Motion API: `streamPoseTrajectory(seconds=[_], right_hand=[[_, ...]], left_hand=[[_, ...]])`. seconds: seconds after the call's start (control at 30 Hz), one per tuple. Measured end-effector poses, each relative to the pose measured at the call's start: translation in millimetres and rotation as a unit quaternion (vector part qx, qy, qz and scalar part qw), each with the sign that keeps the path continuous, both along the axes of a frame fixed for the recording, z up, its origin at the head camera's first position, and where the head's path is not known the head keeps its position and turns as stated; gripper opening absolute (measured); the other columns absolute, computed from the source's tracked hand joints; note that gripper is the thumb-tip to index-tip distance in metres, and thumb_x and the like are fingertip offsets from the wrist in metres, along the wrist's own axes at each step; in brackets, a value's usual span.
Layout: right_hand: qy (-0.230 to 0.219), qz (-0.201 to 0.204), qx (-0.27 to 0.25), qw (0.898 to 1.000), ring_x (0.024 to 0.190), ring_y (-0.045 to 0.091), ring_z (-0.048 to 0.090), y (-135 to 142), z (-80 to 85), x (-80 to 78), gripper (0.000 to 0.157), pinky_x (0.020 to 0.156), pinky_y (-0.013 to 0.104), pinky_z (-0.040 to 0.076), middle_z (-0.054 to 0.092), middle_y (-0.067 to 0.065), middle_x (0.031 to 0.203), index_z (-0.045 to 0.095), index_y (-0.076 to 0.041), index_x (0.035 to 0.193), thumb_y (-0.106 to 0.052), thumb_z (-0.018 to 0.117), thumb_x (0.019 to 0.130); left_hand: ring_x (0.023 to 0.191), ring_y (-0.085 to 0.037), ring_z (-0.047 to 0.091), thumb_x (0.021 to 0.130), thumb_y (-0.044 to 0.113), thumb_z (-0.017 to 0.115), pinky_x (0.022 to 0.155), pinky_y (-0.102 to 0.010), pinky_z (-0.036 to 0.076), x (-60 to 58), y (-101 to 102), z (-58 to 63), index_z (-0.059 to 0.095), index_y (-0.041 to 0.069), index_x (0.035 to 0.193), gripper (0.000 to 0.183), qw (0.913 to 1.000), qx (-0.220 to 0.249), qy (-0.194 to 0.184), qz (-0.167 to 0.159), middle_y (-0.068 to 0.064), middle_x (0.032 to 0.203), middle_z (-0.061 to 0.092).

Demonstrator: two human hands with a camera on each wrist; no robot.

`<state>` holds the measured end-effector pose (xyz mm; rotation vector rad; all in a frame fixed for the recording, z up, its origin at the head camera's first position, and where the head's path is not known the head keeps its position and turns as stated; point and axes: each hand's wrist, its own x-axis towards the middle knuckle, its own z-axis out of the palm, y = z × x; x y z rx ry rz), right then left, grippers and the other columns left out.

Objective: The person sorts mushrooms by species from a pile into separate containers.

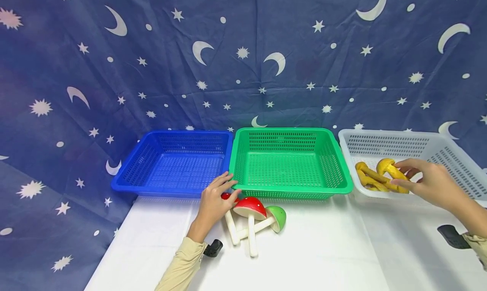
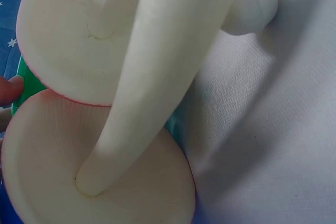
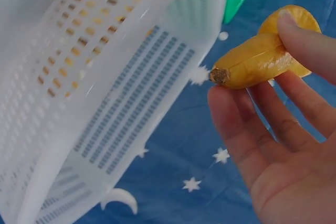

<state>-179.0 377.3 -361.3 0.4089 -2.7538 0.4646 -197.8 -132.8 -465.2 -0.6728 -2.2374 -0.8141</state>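
In the white basket's front left part, my right hand [image 1: 430, 182] holds a yellow toy mushroom [image 3: 252, 61] between thumb and fingers; its brown stem end shows in the right wrist view. Other yellow mushrooms [image 1: 367, 177] lie beside it in the basket. My left hand [image 1: 216, 201] is over the left red mushroom [image 1: 232, 227], largely covering its cap, with its fingers loosely bent by the basket rims. A second red mushroom [image 1: 251, 208] with white dots and a green mushroom [image 1: 279, 218] lie against it, their white stems crossing. The left wrist view shows pale cap undersides [image 2: 52, 156] close up.
Along the back of the white table [image 1: 312, 248] stand a blue basket [image 1: 171, 191], a green basket [image 1: 289, 190] and the white basket [image 1: 384, 134], side by side. A dark blue cloth [image 1: 228, 63] with moons and stars hangs behind them.
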Motion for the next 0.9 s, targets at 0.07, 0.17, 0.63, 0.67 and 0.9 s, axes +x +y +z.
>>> streamPoseTrajectory(seconds=[0.07,0.17,0.63,0.67,0.9], right_hand=[[-0.009,-0.012,-0.001,1.0,0.065,0.023,0.061,5.4,-2.0,-3.5,0.044,0.064,0.036,0.037,0.067,0.011,0.078,0.065,0.006,0.098,-0.015,0.085,0.066],[-0.013,-0.022,0.0,1.0,0.065,0.027,0.061,14.7,-6.0,-8.8,0.043,0.061,0.033,0.036,0.067,0.013,0.077,0.064,0.008,0.099,-0.015,0.084,0.068],[-0.06,-0.064,-0.029,0.996,0.064,0.036,0.061,51.0,-30.2,-28.6,0.042,0.053,0.036,0.045,0.063,0.025,0.078,0.059,0.016,0.099,-0.008,0.079,0.071],[-0.064,-0.064,-0.03,0.995,0.064,0.035,0.061,52.9,-31.3,-29.5,0.042,0.052,0.033,0.044,0.063,0.025,0.078,0.059,0.016,0.098,-0.009,0.079,0.071],[-0.085,-0.081,-0.031,0.993,0.063,0.038,0.061,63.7,-43.9,-37.4,0.04,0.05,0.038,0.05,0.062,0.029,0.078,0.057,0.019,0.098,-0.007,0.076,0.074]], left_hand=[[0.113,-0.031,0.059,0.076,0.02,0.08,0.088,-0.047,0.051,-0.7,0.0,-0.1,0.075,0.004,0.096,0.026,1.0,0.001,0.006,-0.001,-0.015,0.111,0.067],[0.113,-0.031,0.059,0.076,0.02,0.08,0.087,-0.048,0.051,-1.9,0.0,-0.7,0.075,0.004,0.096,0.027,0.9999,0.001,0.011,-0.003,-0.015,0.111,0.067],[0.112,-0.03,0.059,0.076,0.019,0.08,0.088,-0.047,0.051,-1.8,0.5,0.0,0.075,0.003,0.095,0.026,0.9999,0.002,0.009,-0.004,-0.015,0.11,0.068],[0.112,-0.03,0.06,0.076,0.019,0.08,0.088,-0.047,0.051,-1.6,0.5,0.3,0.075,0.004,0.095,0.025,1.0,0.003,0.009,-0.004,-0.015,0.11,0.068],[0.112,-0.03,0.06,0.077,0.019,0.079,0.088,-0.046,0.051,-1.2,0.0,-0.6,0.075,0.005,0.096,0.024,1.0,0.001,0.0,-0.001,-0.015,0.11,0.068]])
